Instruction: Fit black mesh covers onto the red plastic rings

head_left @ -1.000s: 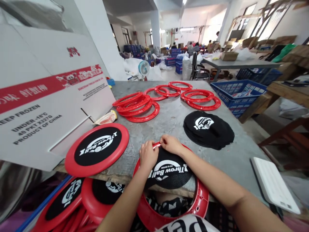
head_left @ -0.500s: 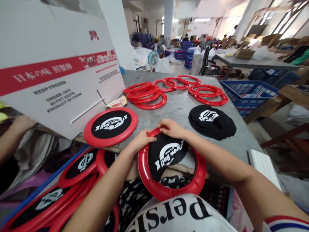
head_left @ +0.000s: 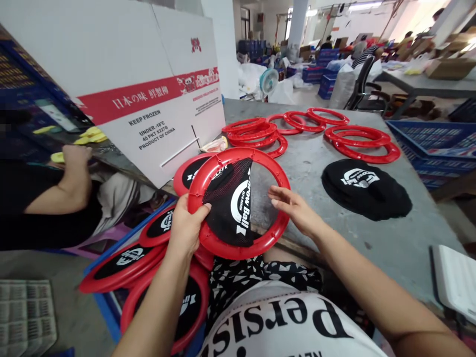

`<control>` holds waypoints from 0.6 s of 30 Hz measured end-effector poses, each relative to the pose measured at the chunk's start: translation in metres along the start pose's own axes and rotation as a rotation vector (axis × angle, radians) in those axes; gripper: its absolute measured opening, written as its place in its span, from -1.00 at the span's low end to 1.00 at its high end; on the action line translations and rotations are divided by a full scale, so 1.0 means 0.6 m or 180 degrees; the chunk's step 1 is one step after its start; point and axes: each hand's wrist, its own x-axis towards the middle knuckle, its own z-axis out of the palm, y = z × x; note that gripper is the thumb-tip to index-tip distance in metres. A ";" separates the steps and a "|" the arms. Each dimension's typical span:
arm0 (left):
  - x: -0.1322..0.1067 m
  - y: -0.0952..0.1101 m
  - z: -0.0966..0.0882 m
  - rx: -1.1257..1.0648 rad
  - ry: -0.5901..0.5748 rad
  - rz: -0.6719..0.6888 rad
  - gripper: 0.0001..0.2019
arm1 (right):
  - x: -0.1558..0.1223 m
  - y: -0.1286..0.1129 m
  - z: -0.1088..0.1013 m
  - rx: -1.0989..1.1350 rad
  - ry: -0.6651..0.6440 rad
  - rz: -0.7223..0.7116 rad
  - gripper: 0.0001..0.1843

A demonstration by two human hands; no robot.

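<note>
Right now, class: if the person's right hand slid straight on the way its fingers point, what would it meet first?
The right hand points leftward, so it would probably meet the black mesh cloth inside the red ring first, though depth is hard to judge.

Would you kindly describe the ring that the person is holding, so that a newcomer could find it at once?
Start at the grey table with its stacks of bare red rings. At its near edge, the left hand grips one red ring tilted up. Unlike the others, it has black mesh stretched across only its left half.
</note>
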 end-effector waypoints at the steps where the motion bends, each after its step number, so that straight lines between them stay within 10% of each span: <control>1: -0.007 0.004 -0.002 0.0048 0.0052 0.0090 -0.51 | 0.005 0.007 0.009 0.0169 0.0027 0.0126 -0.41; 18: -0.095 0.049 -0.029 0.0913 0.0527 0.0885 -0.51 | 0.078 0.035 0.121 0.0586 0.0096 0.0263 -0.23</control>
